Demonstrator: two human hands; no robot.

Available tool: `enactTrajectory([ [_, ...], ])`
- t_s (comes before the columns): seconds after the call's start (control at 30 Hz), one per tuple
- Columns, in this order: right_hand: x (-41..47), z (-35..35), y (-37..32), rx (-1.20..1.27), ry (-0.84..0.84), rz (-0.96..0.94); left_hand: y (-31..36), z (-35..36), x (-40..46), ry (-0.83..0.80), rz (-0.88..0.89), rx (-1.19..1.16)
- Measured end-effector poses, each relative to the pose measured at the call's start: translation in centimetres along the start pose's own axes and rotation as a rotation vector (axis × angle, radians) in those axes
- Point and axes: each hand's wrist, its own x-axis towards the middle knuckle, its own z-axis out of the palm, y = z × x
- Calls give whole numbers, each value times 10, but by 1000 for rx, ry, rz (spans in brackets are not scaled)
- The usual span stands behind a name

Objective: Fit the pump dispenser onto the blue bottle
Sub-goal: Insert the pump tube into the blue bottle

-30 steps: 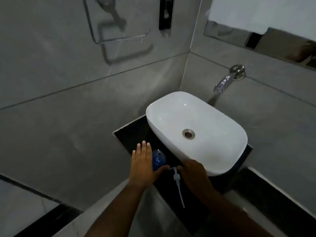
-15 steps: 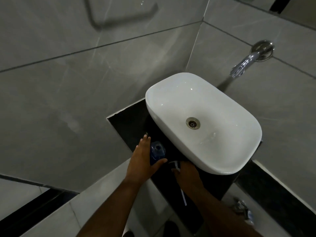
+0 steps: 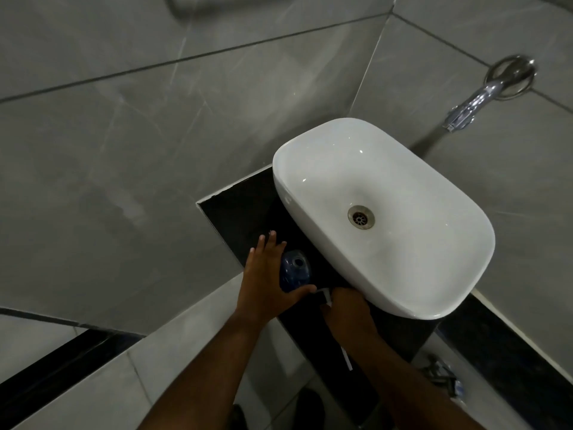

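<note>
1 blue bottle [image 3: 294, 270] stands upright on the black desk [image 3: 238, 209], just beside the near left edge of the 1 white basin [image 3: 310, 156], its round neck opening facing up and uncapped. 2 bare hands work at it. The left hand [image 3: 266, 283] cups the bottle's left side: 4 fingers [image 3: 263, 246] lie straight and slightly spread along the far side, and the thumb presses across the near side, so the bottle sits clamped between thumb and palm. The right hand [image 3: 348, 311] is just to the right of the bottle, knuckles up, its fingers curled down around the 1 pump dispenser [image 3: 325, 294]; only a small white part of the pump head shows between the 2 hands, close to the left thumb tip, and the thin white dip tube [image 3: 346, 356] trails out from under the wrist toward the viewer. The pump is apart from the bottle neck, lying low beside it. The basin has 1 metal drain [image 3: 360, 216] in its middle and is dry. 1 chrome tap [image 3: 483, 97] juts from the grey tiled wall [image 3: 124, 135] above the basin's far right side. On the floor at lower right lies 1 small crumpled packet [image 3: 446, 380], too blurred to identify.
</note>
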Motion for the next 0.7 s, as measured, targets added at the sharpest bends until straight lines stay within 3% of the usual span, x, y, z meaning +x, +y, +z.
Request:
enactTrajectory([
  [0.13, -11, -17, -10, 37, 86, -106, 0, 6, -1, 50, 11, -46],
  [0.33, -34, -73, -28, 40, 373, -234, -5, 3, -1, 22, 24, -60],
  [0.53, -32, -112, -61, 593, 504, -203, -4, -2, 3, -19, 51, -98],
  [0.7, -25, -97, -77, 645, 448, -281, -5, 0, 2, -19, 51, -102],
])
